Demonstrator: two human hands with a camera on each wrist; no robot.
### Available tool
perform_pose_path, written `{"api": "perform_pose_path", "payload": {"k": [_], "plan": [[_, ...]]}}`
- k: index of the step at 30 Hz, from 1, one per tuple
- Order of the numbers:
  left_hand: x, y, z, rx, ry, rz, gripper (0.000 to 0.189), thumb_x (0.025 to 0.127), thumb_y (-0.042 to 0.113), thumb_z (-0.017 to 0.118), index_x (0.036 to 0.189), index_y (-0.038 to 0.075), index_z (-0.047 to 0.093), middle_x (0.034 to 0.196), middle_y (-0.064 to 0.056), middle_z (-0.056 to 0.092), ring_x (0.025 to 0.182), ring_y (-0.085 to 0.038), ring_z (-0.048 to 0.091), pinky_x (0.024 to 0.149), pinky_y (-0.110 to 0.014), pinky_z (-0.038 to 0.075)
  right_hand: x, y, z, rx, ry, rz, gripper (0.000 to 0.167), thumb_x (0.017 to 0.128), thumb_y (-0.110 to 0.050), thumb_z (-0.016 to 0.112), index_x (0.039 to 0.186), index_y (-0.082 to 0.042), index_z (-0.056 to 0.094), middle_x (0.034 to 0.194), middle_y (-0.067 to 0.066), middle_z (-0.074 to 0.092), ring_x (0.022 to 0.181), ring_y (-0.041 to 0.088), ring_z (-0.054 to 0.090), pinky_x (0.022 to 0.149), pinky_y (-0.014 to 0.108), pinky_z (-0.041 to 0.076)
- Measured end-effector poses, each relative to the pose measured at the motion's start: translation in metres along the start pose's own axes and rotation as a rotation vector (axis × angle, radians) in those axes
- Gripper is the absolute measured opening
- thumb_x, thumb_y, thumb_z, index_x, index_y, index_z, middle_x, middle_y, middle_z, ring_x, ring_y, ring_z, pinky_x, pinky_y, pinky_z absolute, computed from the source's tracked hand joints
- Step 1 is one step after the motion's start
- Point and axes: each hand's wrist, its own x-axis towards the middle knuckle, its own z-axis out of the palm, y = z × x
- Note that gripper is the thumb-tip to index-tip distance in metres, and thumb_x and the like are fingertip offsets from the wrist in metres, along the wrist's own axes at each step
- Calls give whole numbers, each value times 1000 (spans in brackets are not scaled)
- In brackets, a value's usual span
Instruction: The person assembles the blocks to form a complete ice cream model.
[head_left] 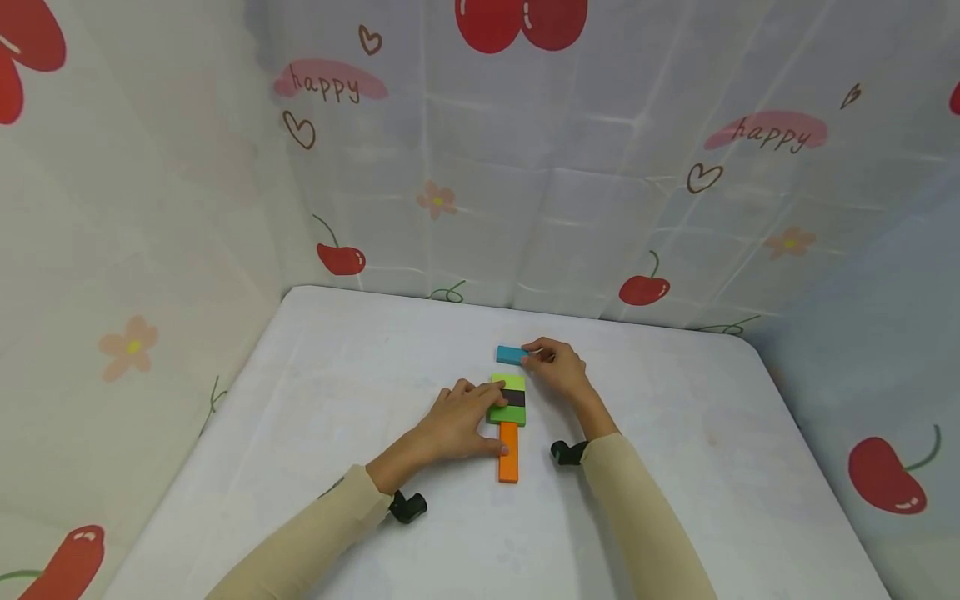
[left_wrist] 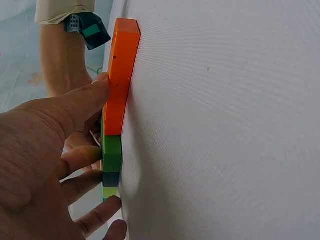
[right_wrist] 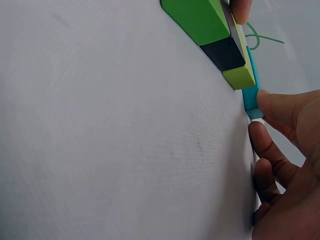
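An orange block [head_left: 509, 467] lies lengthwise on the white table. Beyond it, a green block [head_left: 514, 415], a black block [head_left: 515, 398] and a lime block [head_left: 512, 382] lie crosswise in a touching row. My left hand [head_left: 453, 423] is spread over their left side, with its thumb on the orange block and fingertips on the row. A blue block [head_left: 511, 355] sits just past the lime one, with a small gap in the head view. My right hand [head_left: 557, 367] pinches its right end. In the right wrist view the thumb [right_wrist: 275, 106] presses on the blue block [right_wrist: 252, 95].
The white-covered table [head_left: 675, 400] reaches back to a hanging cloth [head_left: 525, 233] printed with cherries, hearts and words. Similar cloth hangs at both sides. A black wrist device [head_left: 408, 507] is on the left wrist, another [head_left: 567, 452] on the right.
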Motion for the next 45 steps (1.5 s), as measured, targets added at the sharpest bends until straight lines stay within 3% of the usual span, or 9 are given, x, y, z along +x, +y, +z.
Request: {"api": "perform_pose_path", "payload": {"k": [11, 24, 37, 45], "plan": [[-1, -1, 1, -22, 4, 2, 74, 87, 58, 86, 147, 27, 58, 171, 5, 46, 137, -27, 46, 102, -43, 38, -7, -2, 2, 19, -26, -11, 25, 100, -27, 75, 122, -16, 80, 98, 10, 71, 97, 25, 58, 102, 59, 27], [1, -1, 0, 7, -5, -10, 75, 87, 61, 84, 148, 28, 57, 172, 5, 45, 138, -27, 45, 100, -42, 37, -10, -3, -2, 44, -66, -18, 23, 99, -26, 75, 120, -17, 80, 102, 10, 71, 98, 26, 56, 105, 64, 22], [2, -5, 3, -1, 6, -7, 75, 86, 63, 84, 148, 29, 57, 172, 6, 45, 137, -26, 45, 100, -42, 37, -12, -4, 3, 2, -43, -22, 24, 98, -27, 74, 119, -18, 80, 105, 10, 72, 97, 23, 51, 92, 51, 21], [1, -4, 3, -6, 3, -4, 74, 86, 61, 85, 147, 29, 58, 172, 7, 43, 138, -26, 45, 100, -41, 37, -16, -4, 4, 2, -31, -9, 23, 98, -29, 74, 118, -18, 80, 106, 9, 71, 98, 24, 50, 90, 50, 20]]}}
